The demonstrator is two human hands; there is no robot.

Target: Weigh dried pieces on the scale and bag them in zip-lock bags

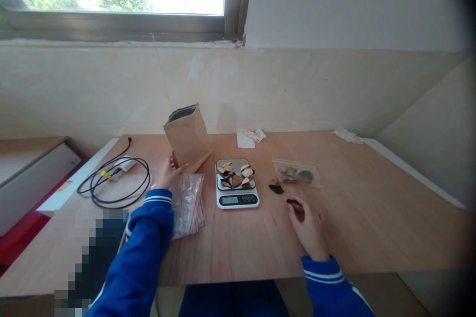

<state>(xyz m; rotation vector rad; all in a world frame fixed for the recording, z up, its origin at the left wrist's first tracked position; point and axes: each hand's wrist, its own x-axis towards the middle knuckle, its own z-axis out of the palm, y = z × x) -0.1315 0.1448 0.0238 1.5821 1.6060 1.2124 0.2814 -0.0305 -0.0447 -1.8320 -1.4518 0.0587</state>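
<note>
weighing dried slices

head view: left hand point(168, 172) holds the upright paper bag point(187, 137) near the table's point(372, 208) far edge. right hand point(309, 228) pinches a dark slice point(293, 203). scale point(237, 189) already loaded; loose pieces point(275, 188) remain beside it.

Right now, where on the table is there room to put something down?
Bare wood lies right of the clear bag, out to the table edge, and along the near edge between both sleeves. It is crowded around the scale: paper bag held by the left hand, plastic bags, loose pieces by the right hand. Cable fills the left.
</note>
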